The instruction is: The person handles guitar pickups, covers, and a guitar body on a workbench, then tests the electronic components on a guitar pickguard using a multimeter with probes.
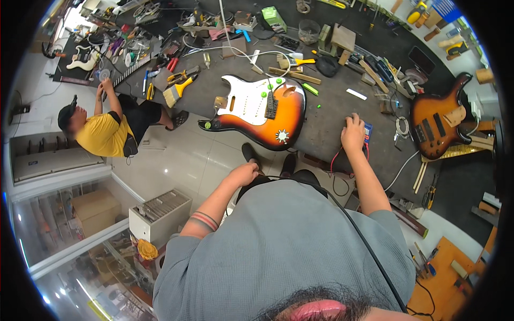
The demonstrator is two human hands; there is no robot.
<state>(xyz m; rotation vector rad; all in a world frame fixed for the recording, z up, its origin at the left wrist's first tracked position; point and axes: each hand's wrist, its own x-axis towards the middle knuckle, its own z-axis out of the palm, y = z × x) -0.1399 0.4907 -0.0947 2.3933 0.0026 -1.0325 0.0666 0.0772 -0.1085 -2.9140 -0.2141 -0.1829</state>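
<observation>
floor [187, 150]: glossy pale tiles | workbench [327, 127]: dark top | glass cabinet [80, 247]: white-framed

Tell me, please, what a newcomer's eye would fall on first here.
Probably the sunburst electric guitar body with its white pickguard, at the near edge of the dark workbench. Right of it, the right hand partly covers what looks like a blue multimeter; a yellow-shirted co-worker is at far left.

A sunburst guitar body [293, 115] with a white pickguard [242, 97], green-marked knobs [270, 87] and a white sun-shaped decal [282, 136] is laid face up at the upper centre, its neck pocket pointed left. Right of centre, a blue-edged device [368, 130] with red leads [367, 152] is placed, partly hidden.
</observation>
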